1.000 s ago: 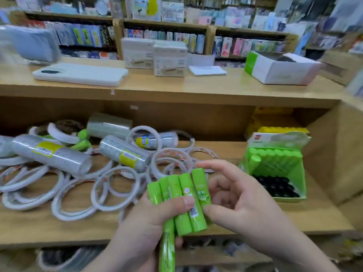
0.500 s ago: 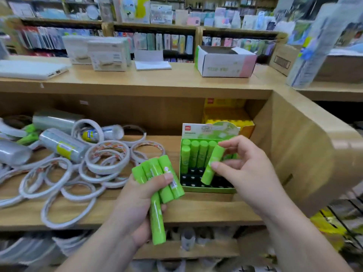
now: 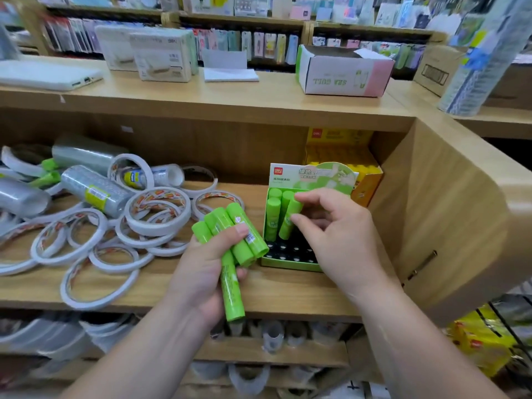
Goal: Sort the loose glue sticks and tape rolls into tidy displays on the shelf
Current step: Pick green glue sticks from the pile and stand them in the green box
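My left hand [image 3: 201,272] grips a bunch of several green glue sticks [image 3: 230,231] just left of the green display box [image 3: 288,264] on the shelf. My right hand [image 3: 336,234] pinches one green glue stick [image 3: 289,223], tilted, over the box's black holes. A few glue sticks [image 3: 272,217] stand upright in the box's back rows. Loose white tape rings [image 3: 157,211] and wrapped clear tape rolls [image 3: 92,188] lie in a heap on the left of the same shelf.
A yellow display box [image 3: 365,180] stands behind the green one, against the shelf's right wall [image 3: 431,214]. On the top board [image 3: 230,102] lie white cartons, a white device and an open box [image 3: 342,73]. More stock fills the shelf below.
My right hand took one glue stick from the left hand's bunch and carried it to the green box, now lower among the standing sticks. The view swung right.
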The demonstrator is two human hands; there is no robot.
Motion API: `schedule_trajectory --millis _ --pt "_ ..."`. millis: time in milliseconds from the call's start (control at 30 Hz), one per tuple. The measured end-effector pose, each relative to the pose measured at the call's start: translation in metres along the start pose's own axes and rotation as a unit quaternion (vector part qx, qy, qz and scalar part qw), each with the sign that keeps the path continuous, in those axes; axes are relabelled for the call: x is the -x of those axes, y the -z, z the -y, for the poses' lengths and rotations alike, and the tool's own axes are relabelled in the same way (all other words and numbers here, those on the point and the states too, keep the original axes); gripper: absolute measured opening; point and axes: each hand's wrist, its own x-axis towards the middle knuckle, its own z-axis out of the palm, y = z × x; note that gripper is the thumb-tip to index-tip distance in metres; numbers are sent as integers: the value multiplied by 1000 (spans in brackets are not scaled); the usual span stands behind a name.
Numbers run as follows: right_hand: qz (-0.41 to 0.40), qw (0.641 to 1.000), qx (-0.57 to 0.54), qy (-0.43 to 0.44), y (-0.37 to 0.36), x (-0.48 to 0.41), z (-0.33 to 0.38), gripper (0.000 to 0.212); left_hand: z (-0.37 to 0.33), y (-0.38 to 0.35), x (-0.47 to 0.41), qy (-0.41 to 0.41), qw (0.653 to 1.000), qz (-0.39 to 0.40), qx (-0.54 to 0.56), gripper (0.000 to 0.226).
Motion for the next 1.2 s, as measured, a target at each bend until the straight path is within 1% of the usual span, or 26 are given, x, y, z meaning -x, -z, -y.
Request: schedule_trajectory --millis 100,367,567,733,833,867,900,967,1033,1067,1100,1200 --pt "-10 999 14 33 -6 0 -5 30 0 3 0 9 1000 4 -7 61" --pt "-23 992 84 86 -11 1 -9 28 -1 0 2 9 1000 14 -26 52" --pt "-6 982 154 108 -9 -1 -7 24 -2 -1 4 3 999 14 -41 54" --pt "19 978 180 108 -6 -1 -5 20 -4 -2 7 12 999 24 -47 50" --pt "44 980 176 79 -1 -3 2 24 -5 0 9 26 997 49 -60 50" --pt "52 982 168 69 2 -2 7 26 -6 1 12 29 995 63 -73 47" --pt "54 986 143 58 6 0 12 28 -6 1 15 30 992 76 -94 49" --pt "64 997 33 6 13 7 23 25 -3 -2 22 18 984 95 -151 60" --pt "114 988 -83 -70 17 14 30 16 2 -6 27 -2 975 108 -195 63" --pt "136 979 -115 -100 17 18 30 15 5 -8 29 -10 971 114 -209 63" --pt "145 974 -127 -119 18 21 28 18 7 -10 31 -17 968 115 -222 64" --pt "134 968 -140 -162 20 24 21 21 10 -14 33 -30 962 106 -250 62"
